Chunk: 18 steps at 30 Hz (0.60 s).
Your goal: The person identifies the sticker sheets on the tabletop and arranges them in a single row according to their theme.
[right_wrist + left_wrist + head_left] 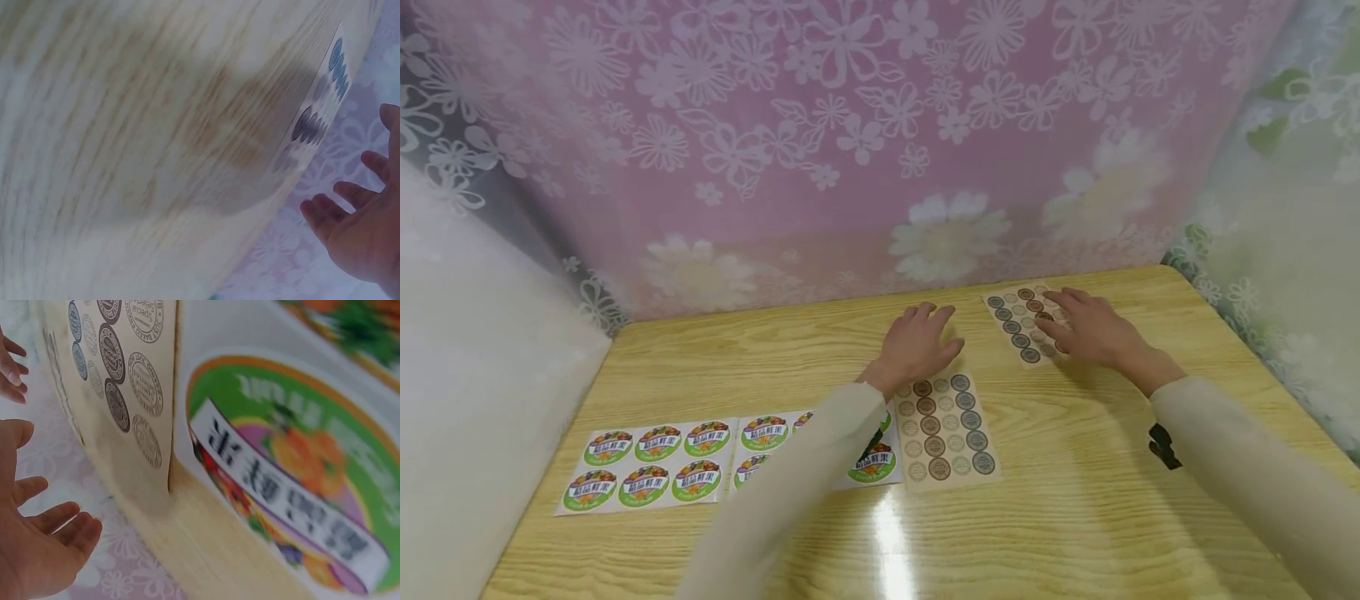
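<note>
In the head view my left hand (916,347) hovers by the far end of a beige sheet of round stickers (951,435), fingers spread and nothing between them. My right hand (1096,330) is over the right part of a second beige sticker sheet (1019,327) near the table's back edge, its fingers loosely extended. Rows of brown, grey-blue and pale round labels cover both beige sheets. The left wrist view shows the left hand (44,531) with relaxed fingers. In the right wrist view, the right hand (362,219) appears empty too, and part of the far sheet shows beyond it.
Two white sheets of round fruit stickers lie on the left: one fully in view (651,464), the other (801,442) partly hidden under my left sleeve and meeting the near beige sheet. The wooden table (1060,517) ends at a pink flowered curtain (820,167).
</note>
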Each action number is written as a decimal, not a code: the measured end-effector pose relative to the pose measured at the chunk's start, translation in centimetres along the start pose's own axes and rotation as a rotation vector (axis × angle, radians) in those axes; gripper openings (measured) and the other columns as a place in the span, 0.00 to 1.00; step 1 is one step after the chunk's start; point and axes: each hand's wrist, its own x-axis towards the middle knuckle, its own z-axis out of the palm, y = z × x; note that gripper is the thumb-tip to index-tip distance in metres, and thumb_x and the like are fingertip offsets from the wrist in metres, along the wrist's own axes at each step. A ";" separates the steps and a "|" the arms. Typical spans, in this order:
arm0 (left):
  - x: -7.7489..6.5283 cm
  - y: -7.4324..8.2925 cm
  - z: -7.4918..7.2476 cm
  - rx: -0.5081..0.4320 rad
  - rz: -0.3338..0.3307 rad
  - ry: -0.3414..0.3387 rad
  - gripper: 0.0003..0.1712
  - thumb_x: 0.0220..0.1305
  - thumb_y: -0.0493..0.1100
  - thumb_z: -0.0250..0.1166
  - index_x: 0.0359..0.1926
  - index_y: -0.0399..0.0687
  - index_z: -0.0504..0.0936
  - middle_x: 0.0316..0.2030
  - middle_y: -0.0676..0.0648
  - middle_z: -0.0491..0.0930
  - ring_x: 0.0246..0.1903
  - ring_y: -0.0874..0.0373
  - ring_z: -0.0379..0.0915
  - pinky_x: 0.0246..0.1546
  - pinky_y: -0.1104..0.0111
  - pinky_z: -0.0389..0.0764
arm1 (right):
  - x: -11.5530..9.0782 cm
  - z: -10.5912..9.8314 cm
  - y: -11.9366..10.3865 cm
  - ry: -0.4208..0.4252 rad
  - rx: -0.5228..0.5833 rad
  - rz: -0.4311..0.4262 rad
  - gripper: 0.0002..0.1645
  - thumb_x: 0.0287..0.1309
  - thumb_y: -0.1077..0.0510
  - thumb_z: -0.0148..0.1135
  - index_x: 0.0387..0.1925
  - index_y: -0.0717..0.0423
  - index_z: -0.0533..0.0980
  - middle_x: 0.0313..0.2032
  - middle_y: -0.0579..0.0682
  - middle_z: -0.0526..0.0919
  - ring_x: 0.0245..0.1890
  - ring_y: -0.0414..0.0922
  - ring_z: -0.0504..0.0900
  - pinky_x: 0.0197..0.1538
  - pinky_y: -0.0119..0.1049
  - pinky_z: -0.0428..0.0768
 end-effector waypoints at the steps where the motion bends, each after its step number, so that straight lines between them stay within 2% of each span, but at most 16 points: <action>1: 0.3 0.0 0.2 -0.019 0.000 0.001 0.33 0.71 0.60 0.49 0.72 0.55 0.60 0.66 0.45 0.63 0.64 0.49 0.59 0.59 0.56 0.67 | 0.3 0.0 0.3 -0.001 0.019 0.006 0.42 0.70 0.37 0.42 0.70 0.66 0.55 0.66 0.73 0.52 0.64 0.73 0.50 0.59 0.69 0.53; 9: 2.8 0.9 1.6 -0.180 0.003 -0.027 0.32 0.71 0.52 0.53 0.71 0.49 0.60 0.63 0.44 0.66 0.62 0.50 0.62 0.58 0.60 0.67 | 1.6 0.4 1.6 -0.009 0.119 0.065 0.42 0.71 0.40 0.42 0.70 0.68 0.52 0.65 0.74 0.53 0.64 0.73 0.48 0.60 0.70 0.47; 14: 4.2 1.2 1.8 -0.228 -0.023 -0.032 0.33 0.70 0.48 0.55 0.72 0.46 0.59 0.63 0.43 0.67 0.61 0.49 0.63 0.59 0.61 0.66 | 2.8 1.1 1.9 0.014 0.108 0.074 0.41 0.71 0.40 0.42 0.69 0.70 0.55 0.64 0.74 0.58 0.63 0.70 0.53 0.61 0.66 0.47; 18: 5.2 1.3 1.9 -0.229 -0.058 -0.018 0.33 0.68 0.48 0.56 0.71 0.47 0.60 0.63 0.44 0.67 0.62 0.50 0.62 0.61 0.64 0.63 | 3.8 1.4 2.0 0.047 0.086 0.139 0.44 0.69 0.37 0.44 0.68 0.69 0.57 0.62 0.75 0.59 0.61 0.72 0.54 0.60 0.67 0.51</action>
